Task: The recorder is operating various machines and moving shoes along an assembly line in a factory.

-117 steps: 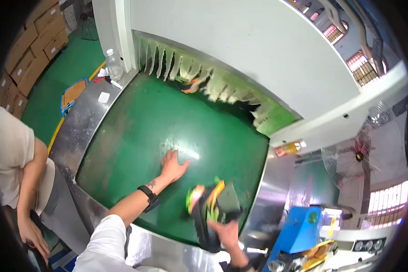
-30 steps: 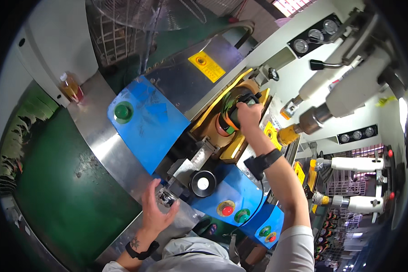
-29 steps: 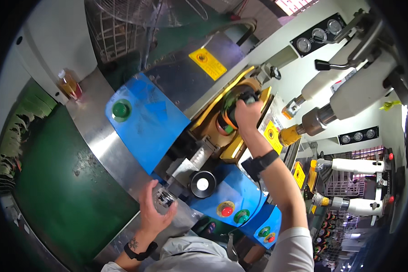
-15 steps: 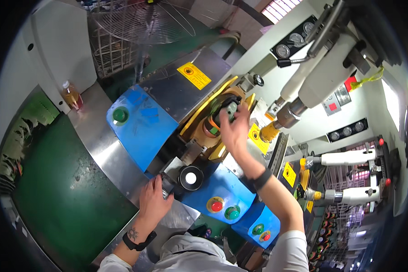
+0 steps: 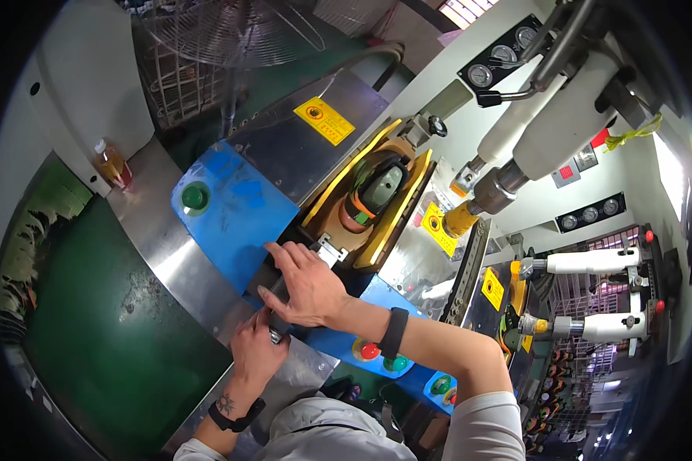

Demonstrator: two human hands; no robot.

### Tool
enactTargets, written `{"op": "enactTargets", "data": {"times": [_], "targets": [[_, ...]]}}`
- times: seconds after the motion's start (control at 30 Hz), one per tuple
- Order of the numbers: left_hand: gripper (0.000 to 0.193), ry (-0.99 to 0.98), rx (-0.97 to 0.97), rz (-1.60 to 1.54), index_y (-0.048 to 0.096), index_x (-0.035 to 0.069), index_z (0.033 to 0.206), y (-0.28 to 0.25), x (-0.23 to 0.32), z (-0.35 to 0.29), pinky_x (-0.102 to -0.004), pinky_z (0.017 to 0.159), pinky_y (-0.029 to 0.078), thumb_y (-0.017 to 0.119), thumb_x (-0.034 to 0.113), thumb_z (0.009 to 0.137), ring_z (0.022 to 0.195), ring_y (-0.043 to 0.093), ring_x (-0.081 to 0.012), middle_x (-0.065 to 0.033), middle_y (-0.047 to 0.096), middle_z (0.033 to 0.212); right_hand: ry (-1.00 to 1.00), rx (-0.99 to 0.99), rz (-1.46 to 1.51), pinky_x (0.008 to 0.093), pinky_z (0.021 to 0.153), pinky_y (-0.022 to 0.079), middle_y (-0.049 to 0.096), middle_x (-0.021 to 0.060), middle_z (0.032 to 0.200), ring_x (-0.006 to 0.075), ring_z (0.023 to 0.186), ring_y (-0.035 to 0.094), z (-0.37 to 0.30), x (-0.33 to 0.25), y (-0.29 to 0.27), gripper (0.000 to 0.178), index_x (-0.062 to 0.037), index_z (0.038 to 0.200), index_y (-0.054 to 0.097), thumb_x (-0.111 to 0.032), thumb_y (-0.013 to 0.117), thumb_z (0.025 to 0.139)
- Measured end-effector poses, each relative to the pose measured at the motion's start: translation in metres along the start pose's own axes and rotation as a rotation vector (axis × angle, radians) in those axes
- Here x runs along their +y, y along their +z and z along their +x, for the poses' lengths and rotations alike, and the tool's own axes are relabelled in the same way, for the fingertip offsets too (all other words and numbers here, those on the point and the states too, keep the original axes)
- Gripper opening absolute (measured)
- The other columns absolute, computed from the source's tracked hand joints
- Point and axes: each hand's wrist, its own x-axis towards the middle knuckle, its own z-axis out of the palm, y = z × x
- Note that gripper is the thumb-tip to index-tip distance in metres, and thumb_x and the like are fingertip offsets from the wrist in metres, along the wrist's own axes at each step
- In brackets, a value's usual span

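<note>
A dark shoe (image 5: 378, 192) with orange and green trim sits sole-side hidden in the tan cradle of a press, between two yellow side pads (image 5: 400, 227). My left hand (image 5: 259, 347) is closed around a small metal handle (image 5: 277, 333) at the front of the machine. Just above it, my right hand (image 5: 309, 286) reaches over the metal block in front of the cradle, thumb and fingers apart. That hand covers most of the block and the round black knob. A silver clamp piece (image 5: 331, 250) shows beyond its fingers.
Blue control housings carry a green button (image 5: 195, 197) at left and a red button (image 5: 369, 350) near my right forearm. A white press arm with a yellow tip (image 5: 460, 221) hangs to the right. A bottle (image 5: 114, 165) stands on the metal ledge at far left.
My right hand has left the shoe and come down toward me, beside my left hand. The shoe now shows uncovered in the cradle. My left hand stays at the handle.
</note>
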Motion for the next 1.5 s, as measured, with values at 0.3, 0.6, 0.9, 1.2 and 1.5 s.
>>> {"op": "enactTargets", "data": {"times": [0.3,0.6,0.9,1.2,1.5], "targets": [[0.063,0.017,0.224,-0.198,0.049,-0.004,0.126,-0.013,0.009,-0.027,-0.0423,0.091,0.048,0.076,0.013,0.072,0.107,0.058,-0.0396,-0.0239,0.058,0.119,-0.075,0.231,-0.029,0.0516,0.105,0.033,0.042,0.0268,0.135,0.0408,0.126,0.042,-0.048,-0.035,-0.047,0.072,0.0062,0.134,0.038,-0.027,0.07,0.079],[0.04,-0.239,0.459,-0.292,0.056,0.001,0.114,0.009,0.016,-0.15,-0.0368,0.086,0.049,0.063,0.0,0.074,0.1,0.062,-0.0296,-0.0148,0.064,0.106,0.472,0.013,-0.285,0.0567,0.11,0.024,0.029,0.0319,0.146,0.0474,0.134,0.032,-0.267,-0.046,-0.04,0.072,0.0075,0.136,0.037,-0.02,0.07,0.079],[0.042,-0.162,-0.028,-0.188,0.055,0.007,0.118,0.055,0.074,-0.257,-0.0407,0.086,0.05,0.066,0.017,0.079,0.099,0.063,-0.0317,-0.0141,0.063,0.109,0.294,0.26,0.568,0.0342,0.089,0.048,0.063,0.0182,0.119,0.0214,0.109,0.06,-0.332,-0.09,0.001,0.046,0.0059,0.12,0.056,-0.017,0.069,0.083],[0.058,-0.74,-0.424,0.223,0.048,0.005,0.129,0.052,0.038,-0.432,-0.0472,0.077,0.051,0.064,0.023,0.076,0.098,0.064,-0.0351,-0.0167,0.062,0.109,0.017,-0.308,0.786,0.0334,0.087,0.051,0.068,0.0218,0.105,0.0266,0.101,0.067,-0.356,-0.129,0.045,0.035,0.0085,0.116,0.056,-0.01,0.062,0.087],[0.054,-0.556,-0.008,-0.039,0.047,0.001,0.129,0.013,-0.06,-0.415,-0.0484,0.082,0.05,0.062,0.022,0.081,0.1,0.061,-0.0384,-0.0206,0.06,0.109,-0.088,-0.537,0.507,0.0372,0.087,0.05,0.067,0.0217,0.108,0.0287,0.102,0.065,-0.281,-0.184,0.109,0.037,0.004,0.12,0.057,-0.019,0.061,0.091]]}}
